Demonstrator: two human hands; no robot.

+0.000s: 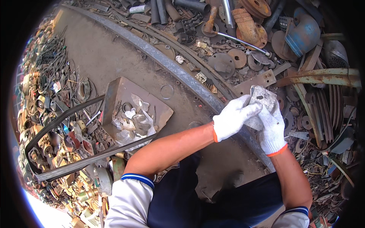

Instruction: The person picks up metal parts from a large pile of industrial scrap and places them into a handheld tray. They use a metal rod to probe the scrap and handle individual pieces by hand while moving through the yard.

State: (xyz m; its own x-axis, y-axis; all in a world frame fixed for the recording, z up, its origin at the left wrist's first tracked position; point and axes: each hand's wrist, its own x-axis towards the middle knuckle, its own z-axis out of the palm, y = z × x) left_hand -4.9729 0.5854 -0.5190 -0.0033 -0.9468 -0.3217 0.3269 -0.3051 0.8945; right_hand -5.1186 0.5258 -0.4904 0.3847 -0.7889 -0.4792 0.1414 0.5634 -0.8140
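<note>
Both hands wear white knit work gloves with orange cuffs and meet right of centre. Between them is a flat grey metal piece (pixel 266 97) with a dark hole in it and a worn, scuffed surface. My left hand (pixel 234 116) is closed on its left side, thumb laid across the front. My right hand (pixel 273 128) grips it from below and the right, some fingers hidden behind it. Just beyond the piece lies a flat metal bar with holes (pixel 258 81), on the scrap heap.
A long steel beam (pixel 167 64) crosses the floor diagonally, passing beneath my hands. On the left stands a metal scoop (pixel 161 108) with a long looped strap handle (pixel 76 165), holding scraps and a glove. Scrap heaps flank both sides, with a blue pipe elbow (pixel 303 34) far right.
</note>
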